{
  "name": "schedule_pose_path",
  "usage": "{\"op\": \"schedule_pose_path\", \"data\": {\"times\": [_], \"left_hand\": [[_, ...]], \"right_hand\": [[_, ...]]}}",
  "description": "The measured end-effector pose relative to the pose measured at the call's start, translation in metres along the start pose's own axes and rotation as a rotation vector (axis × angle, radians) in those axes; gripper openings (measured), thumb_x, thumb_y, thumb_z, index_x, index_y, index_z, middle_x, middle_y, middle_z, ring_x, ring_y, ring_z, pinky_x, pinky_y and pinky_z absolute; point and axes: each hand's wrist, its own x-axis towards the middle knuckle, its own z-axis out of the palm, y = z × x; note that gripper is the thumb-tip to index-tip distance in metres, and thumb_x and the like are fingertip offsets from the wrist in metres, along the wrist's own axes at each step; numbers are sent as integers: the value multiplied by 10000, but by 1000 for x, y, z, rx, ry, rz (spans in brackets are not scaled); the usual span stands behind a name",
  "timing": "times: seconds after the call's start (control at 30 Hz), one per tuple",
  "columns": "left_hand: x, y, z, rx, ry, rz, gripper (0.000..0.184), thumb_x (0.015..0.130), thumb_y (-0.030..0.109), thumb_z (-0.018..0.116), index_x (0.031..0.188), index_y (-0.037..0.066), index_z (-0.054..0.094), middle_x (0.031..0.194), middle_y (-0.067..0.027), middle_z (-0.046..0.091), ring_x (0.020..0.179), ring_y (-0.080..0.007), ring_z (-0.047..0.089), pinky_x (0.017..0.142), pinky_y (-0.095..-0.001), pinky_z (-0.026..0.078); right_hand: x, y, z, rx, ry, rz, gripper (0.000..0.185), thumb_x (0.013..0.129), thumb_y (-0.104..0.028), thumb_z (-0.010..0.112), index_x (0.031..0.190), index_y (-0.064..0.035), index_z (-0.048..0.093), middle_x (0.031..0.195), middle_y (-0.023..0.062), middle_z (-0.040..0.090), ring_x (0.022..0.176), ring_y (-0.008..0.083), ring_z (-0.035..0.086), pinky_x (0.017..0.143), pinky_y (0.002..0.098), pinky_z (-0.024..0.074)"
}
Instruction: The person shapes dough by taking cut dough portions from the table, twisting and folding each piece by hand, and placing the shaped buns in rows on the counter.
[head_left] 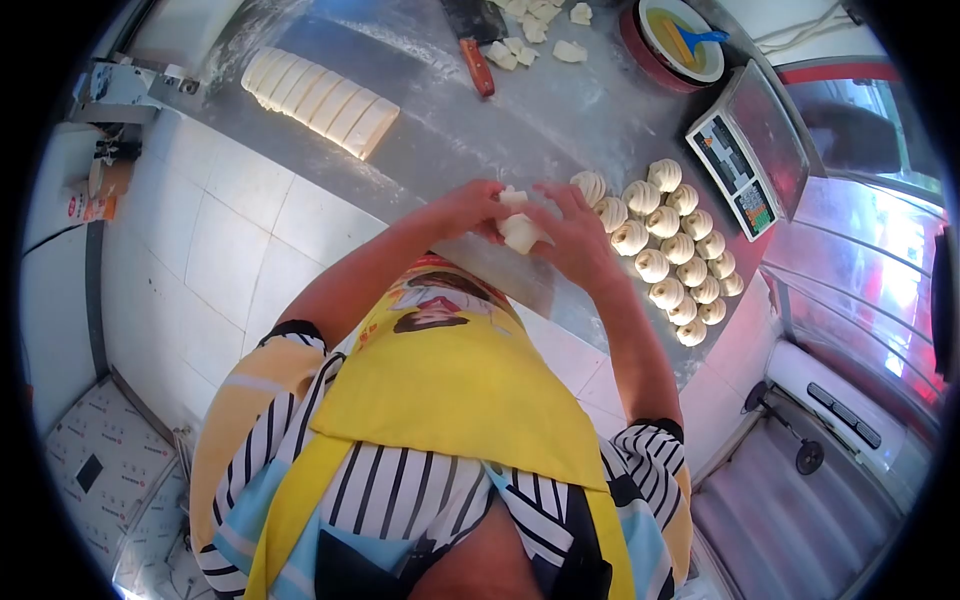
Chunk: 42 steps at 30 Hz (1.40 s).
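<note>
Between my two hands is a pale piece of dough (520,233), held just above the near edge of the steel table (470,120). My left hand (473,208) grips its left side with bent fingers. On its other side, my right hand (572,232) has thumb and fingers closed around it. Close to my right hand, several twisted dough buns (652,265) stand in rows. Farther left lies a flattened dough log (320,100) cut crosswise into several strips.
At the back, a red-handled cleaver (477,68) lies beside loose dough scraps (530,45). A digital scale (735,175) stands at the right. Behind it, a bowl (717,62) holds yellowish liquid and a blue-handled brush (705,37). White floor tiles (205,240) show below the table edge.
</note>
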Motion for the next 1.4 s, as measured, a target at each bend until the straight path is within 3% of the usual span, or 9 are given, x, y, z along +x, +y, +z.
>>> {"op": "schedule_pose_path", "data": {"times": [0.2,0.27,0.37,0.5,0.67,0.8,0.9,1.07,1.4], "left_hand": [[0,-3,2,396,15,-6,184,853,119,559,971,-12,615,838,-114,634,664,-159,617,569,-258,502],[-6,-8,25,727,81,26,170,833,104,568,952,2,634,822,-116,637,677,-167,620,592,-278,498],[5,-43,24,866,195,640,202,789,81,594,978,31,643,823,-108,618,733,-184,615,653,-318,486],[0,-41,24,715,379,623,187,751,74,638,929,21,614,845,-91,569,783,-199,594,688,-333,466],[9,-38,12,629,481,574,231,709,95,693,878,25,552,816,-95,509,739,-238,530,692,-322,452],[18,-37,11,329,380,505,180,793,63,633,961,24,579,864,-28,581,763,-99,563,648,-240,459],[24,-36,2,326,228,356,223,809,60,611,1026,19,583,845,-20,604,748,-88,574,624,-233,465],[34,-34,-2,416,231,174,203,812,61,581,1010,18,582,769,-48,613,699,-91,582,595,-248,465],[50,-77,-15,890,370,313,293,763,197,654,973,64,499,782,-166,599,742,-349,580,668,-394,451]], "right_hand": [[-15,9,19,339,-138,226,353,648,-118,740,974,-99,606,890,59,609,816,227,604,691,299,487],[-12,13,26,543,-61,562,314,682,-119,742,955,-76,592,818,42,603,765,186,607,641,284,482],[-15,30,59,974,62,972,267,737,-146,736,930,-62,571,736,25,586,677,136,593,564,261,464],[-28,42,93,1234,43,1342,242,809,-179,673,1001,-117,540,795,17,597,685,129,601,552,282,496],[-26,37,89,1382,-16,1445,188,858,-261,581,977,-118,553,801,37,594,623,144,580,519,266,472],[-27,42,89,1491,-124,1476,199,877,-272,522,961,-95,558,766,46,585,578,139,550,504,259,469],[-34,35,87,1136,-271,1331,240,900,-310,502,963,-86,559,788,53,583,617,137,556,547,264,489],[-47,38,106,1467,52,1380,300,917,-351,482,975,-67,559,762,47,580,581,119,524,509,263,467],[-62,38,116,692,-316,1127,227,793,-97,611,965,-45,472,689,59,580,519,132,554,457,272,448]]}}
